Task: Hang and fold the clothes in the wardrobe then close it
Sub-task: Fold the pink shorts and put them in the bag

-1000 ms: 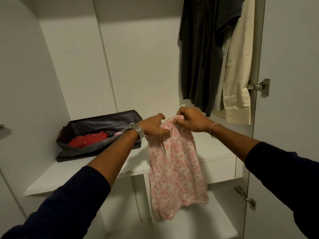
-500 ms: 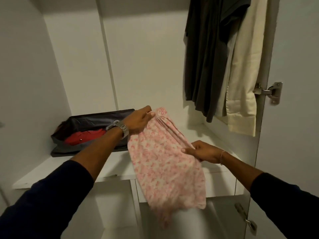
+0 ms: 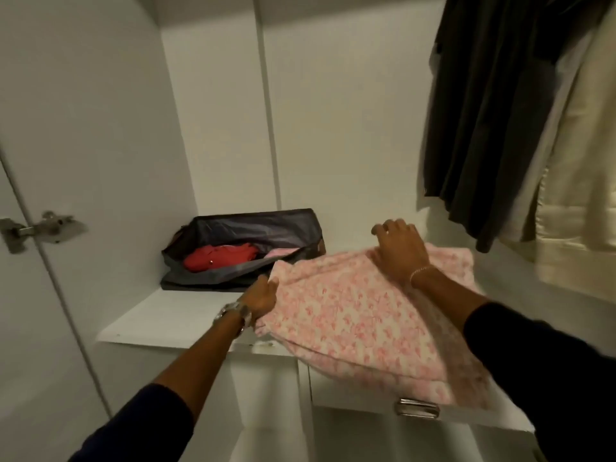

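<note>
Folding step under way: the pink floral garment [image 3: 360, 315] lies spread on the wardrobe shelf [image 3: 173, 315] right of the dark bag [image 3: 240, 238], left hand [image 3: 261, 296] pinching its near-left edge, right hand [image 3: 398, 250] pressing flat, fingers spread; next, probably, folding one side across.

Pink floral garment [image 3: 360, 315], white with a small pink print, spread flat on the white wardrobe shelf [image 3: 166, 315], its near edge drooping over the shelf front above a drawer. Pinned at the far edge under the right hand [image 3: 401, 250] and pinched at the left corner by the left hand [image 3: 261, 300]. Further back on the same shelf, a dark open bag [image 3: 246, 248] with a folded red garment [image 3: 220, 256] inside; above right, dark clothes [image 3: 493, 111] and a cream garment [image 3: 580, 168] hanging.
</note>
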